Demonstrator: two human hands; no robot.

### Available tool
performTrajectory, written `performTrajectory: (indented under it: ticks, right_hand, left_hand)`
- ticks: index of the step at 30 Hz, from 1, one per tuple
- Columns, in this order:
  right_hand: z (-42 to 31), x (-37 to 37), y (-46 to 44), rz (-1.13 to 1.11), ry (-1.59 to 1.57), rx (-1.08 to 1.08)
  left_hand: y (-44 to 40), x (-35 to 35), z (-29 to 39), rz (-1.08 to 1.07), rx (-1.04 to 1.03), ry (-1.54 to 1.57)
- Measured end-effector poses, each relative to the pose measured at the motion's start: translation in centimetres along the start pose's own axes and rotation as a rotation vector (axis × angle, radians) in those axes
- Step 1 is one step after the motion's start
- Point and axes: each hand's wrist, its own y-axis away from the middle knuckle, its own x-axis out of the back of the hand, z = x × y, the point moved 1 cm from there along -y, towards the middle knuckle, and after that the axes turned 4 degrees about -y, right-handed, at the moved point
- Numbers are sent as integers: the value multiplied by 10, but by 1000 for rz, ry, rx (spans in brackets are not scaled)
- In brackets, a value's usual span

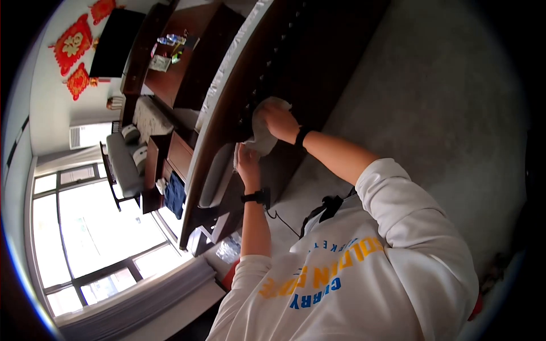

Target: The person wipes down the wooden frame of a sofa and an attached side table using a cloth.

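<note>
Right hand's closed on a pale cloth by dark wood; left hand's half-curled, can't tell its grip.

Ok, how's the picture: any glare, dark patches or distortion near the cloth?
Head view: window glare blows out to white; head view: dark panel by the cloth loses detail; head view: wide lens bends straight edges, corners go black.

One cloth, two wristbands, three red hangings
</note>
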Motion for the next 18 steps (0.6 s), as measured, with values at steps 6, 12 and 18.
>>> performTrajectory:
  ticks: [6,12,18]
  right_hand:
    - [-8,-11,-1,39,33,-92]
    - [-51,-20,5,-106,58,-137]
    - [-121,-72,57,-126,19,-97]
  left_hand:
    - [4,1,-33,29,-125,99]
    - [41,32,-83,172,40,-43]
    - [99,76,-124,171,-80,20]
